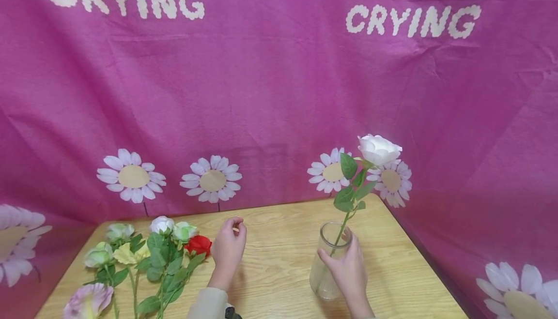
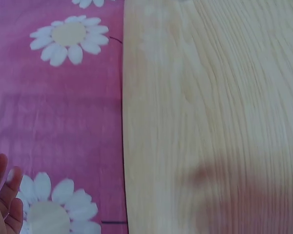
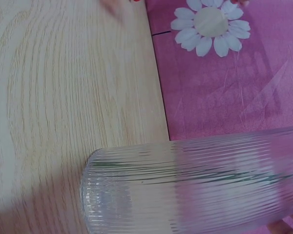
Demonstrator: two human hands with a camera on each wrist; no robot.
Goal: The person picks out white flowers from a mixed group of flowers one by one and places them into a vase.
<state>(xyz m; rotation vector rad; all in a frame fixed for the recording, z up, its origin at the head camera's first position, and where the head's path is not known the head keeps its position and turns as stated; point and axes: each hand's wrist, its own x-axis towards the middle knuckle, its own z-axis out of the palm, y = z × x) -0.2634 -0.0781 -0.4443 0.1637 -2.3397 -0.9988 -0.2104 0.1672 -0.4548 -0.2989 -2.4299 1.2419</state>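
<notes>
1 rose [image 1: 379,150] is stood, tilted, in the vase [image 1: 319,285], gripped by R hand [image 1: 351,271]. Nothing is seen held by L hand [image 1: 230,244], fingers loosely bent. Other flowers [image 1: 158,256] are left on table [image 1: 272,265], prob. still to be added.

clear ribbed vase [image 1: 326,281] | upright | white rose [image 1: 379,150] | in vase, leaning right

Cloth-walled booth [image 1: 270,91] around wooden table [image 1: 279,261]
</notes>
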